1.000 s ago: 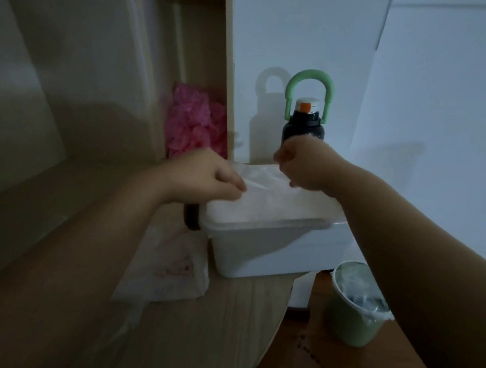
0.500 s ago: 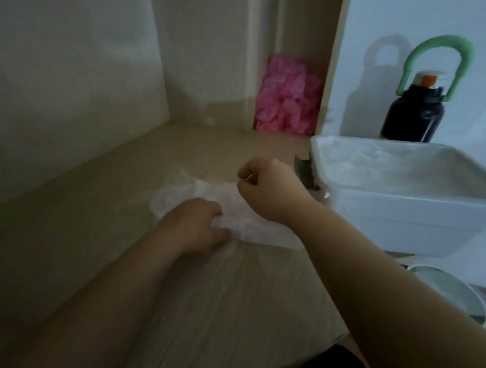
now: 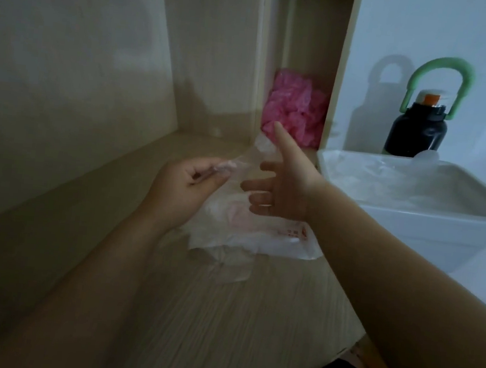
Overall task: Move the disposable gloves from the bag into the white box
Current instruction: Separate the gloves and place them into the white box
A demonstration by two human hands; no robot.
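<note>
Left hand (image 3: 185, 187): fingers (image 3: 222, 171) curled, thumb and forefinger pinching the raised edge of the clear plastic bag (image 3: 260, 239), palm turned upward. Right hand (image 3: 286, 188): fingers straight and spread, thumb pointing up, gripping nothing, held just right of the left hand against the lifted film of the bag; whether it touches the film cannot be told. Bag: thin and translucent, with faint pink-red printing near its right end, its lower part lying flat on the counter (image 3: 207, 328), its upper edge drawn up between the two hands. Crumpled clear film lies at the bag's near edge; whether glove or bag cannot be told. Disposable gloves (image 3: 384, 182): clear, crumpled, a layer lying inside the white box (image 3: 423, 239), with one piece rising above the far rim. White box: rectangular, open-topped, standing on the counter just right of the bag. Counter: pale wood grain, with a curved front edge. Water bottle (image 3: 416, 132): black, with a green loop handle and an orange cap detail, upright behind the box against the white wall. Pink crumpled plastic (image 3: 293, 108): heaped in a narrow compartment of the pale wooden shelf unit (image 3: 98, 66), beyond the hands.
</note>
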